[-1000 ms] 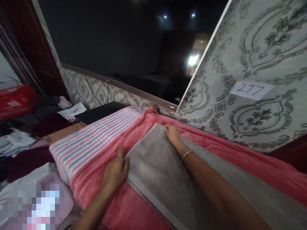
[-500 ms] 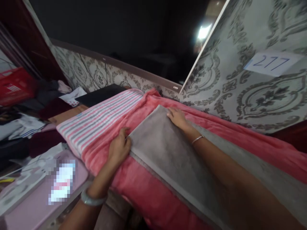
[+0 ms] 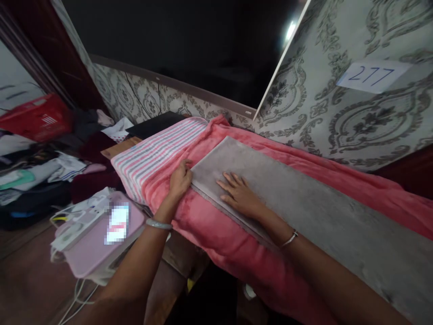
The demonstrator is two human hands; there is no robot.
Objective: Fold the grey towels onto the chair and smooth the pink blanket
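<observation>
A folded grey cloth [image 3: 287, 203] lies flat along a pink fleece blanket [image 3: 216, 225], and its near edge runs as a straight fold. My right hand [image 3: 239, 194] presses palm-down on the grey cloth, fingers spread, holding nothing. My left hand [image 3: 180, 179] rests on the pink fleece, fingertips against the cloth's folded edge, with no visible grip. A pink-and-grey striped fleece section [image 3: 158, 155] sits beyond that hand. A bangle circles each wrist.
Beside the blanket stands a pink case [image 3: 101, 239] with a white power strip [image 3: 79, 221] and cables. A red crate [image 3: 39, 118] and heaped clothes [image 3: 57, 174] lie left. Patterned wallpaper [image 3: 358, 117] bears a paper label reading 277 [image 3: 372, 76].
My right hand has slid from the cloth's far corner to lie flat on its middle. My left hand has moved along the folded edge. The view has swung, showing more floor at left.
</observation>
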